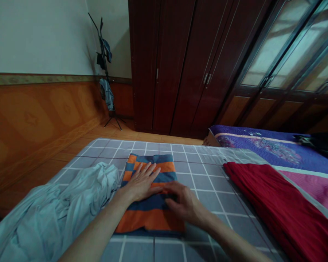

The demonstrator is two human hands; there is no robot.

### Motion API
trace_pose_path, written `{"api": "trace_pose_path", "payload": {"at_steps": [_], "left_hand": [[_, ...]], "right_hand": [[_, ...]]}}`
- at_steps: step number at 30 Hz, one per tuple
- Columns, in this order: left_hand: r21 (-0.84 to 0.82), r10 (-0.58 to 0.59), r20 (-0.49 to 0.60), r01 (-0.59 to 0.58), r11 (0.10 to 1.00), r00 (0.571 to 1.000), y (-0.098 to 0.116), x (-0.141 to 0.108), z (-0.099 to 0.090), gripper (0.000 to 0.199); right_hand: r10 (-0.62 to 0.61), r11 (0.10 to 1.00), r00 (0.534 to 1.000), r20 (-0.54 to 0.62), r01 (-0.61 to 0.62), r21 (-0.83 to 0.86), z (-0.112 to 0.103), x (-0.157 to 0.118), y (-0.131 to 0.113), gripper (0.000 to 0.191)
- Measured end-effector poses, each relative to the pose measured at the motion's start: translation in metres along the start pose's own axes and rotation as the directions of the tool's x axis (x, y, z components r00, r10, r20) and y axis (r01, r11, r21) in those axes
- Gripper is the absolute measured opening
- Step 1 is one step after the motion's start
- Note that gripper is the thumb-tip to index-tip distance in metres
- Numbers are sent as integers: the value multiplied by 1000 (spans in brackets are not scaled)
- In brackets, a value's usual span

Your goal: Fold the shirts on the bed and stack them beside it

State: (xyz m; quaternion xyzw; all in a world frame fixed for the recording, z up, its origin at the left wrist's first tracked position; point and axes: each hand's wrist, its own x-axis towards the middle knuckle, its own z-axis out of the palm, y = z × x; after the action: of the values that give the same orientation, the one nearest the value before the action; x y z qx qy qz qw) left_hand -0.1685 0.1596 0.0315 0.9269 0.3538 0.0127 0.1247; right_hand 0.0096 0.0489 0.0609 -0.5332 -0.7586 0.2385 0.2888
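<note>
A folded orange and blue striped garment [150, 214] lies flat on a grey checked bed cover [207, 196]. My left hand [142, 183] rests palm down on its middle, fingers stretched and spread. Just to the right, my right hand [182, 202] is over the garment's right edge, its fingers loosely bent and the thumb apart from them. Nothing shows between them. The two hands meet or overlap near the fingertips of the right one. How firmly either presses on the cloth cannot be seen.
A crumpled pale cloth [79, 203] lies at the left and a folded red cloth [273, 203] at the right. Beyond it is a purple patterned bedspread [251, 142]. A dark red wardrobe [175, 65] and a coat stand [106, 72] stand past the bed's far edge.
</note>
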Motion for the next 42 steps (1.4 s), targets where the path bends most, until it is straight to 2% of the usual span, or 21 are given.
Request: {"api": "trace_pose_path", "payload": {"at_steps": [2,3,5,7,8,11,15,18,20,24,30,35,38,42], "left_hand": [[-6,5,-13,-5,1000,1000,-3,0,3,83],[-12,11,-12,-11,1000,1000,-3,0,4,84],[-20,17,-3,-17,1000,1000,-3,0,2,86],[-27,12,18,-11,1000,1000,-2,-1,0,90],[-32,7,30,-6,999,1000,-1,-1,-1,93],[-54,7,56,-4,999,998,1,-1,-4,103],[-65,10,72,-5,998,997,0,0,-4,109],[-68,0,85,6,998,996,0,0,-5,111],[-71,-7,93,14,997,996,1,0,-6,110],[-70,-16,92,22,997,996,1,0,-5,106],[-54,-13,102,19,998,995,2,0,-7,106],[-62,-14,109,21,998,994,4,-2,-11,107],[-72,-6,94,12,997,996,5,-3,-11,106],[-80,-6,89,14,997,996,5,-3,-12,107]], "right_hand": [[118,975,981,-151,-86,204,-3,13,20,32],[175,932,973,-153,-113,345,-4,17,28,34],[237,782,970,-57,-155,604,-2,20,40,35],[257,677,966,-8,-173,716,0,21,49,38],[271,676,962,-41,-160,720,1,21,52,41],[282,748,937,-208,-79,659,2,21,57,47],[203,808,957,-208,-44,588,4,18,60,43],[93,941,954,-286,10,339,9,13,62,45],[1,979,953,-302,61,197,10,12,63,45],[-54,993,972,-227,76,90,10,13,63,39],[-117,993,966,-232,115,-25,12,15,62,29],[-214,976,945,-248,219,-8,10,13,57,21],[-192,977,955,-226,208,48,8,12,55,20],[-94,989,977,-192,113,92,8,16,60,23]]}}
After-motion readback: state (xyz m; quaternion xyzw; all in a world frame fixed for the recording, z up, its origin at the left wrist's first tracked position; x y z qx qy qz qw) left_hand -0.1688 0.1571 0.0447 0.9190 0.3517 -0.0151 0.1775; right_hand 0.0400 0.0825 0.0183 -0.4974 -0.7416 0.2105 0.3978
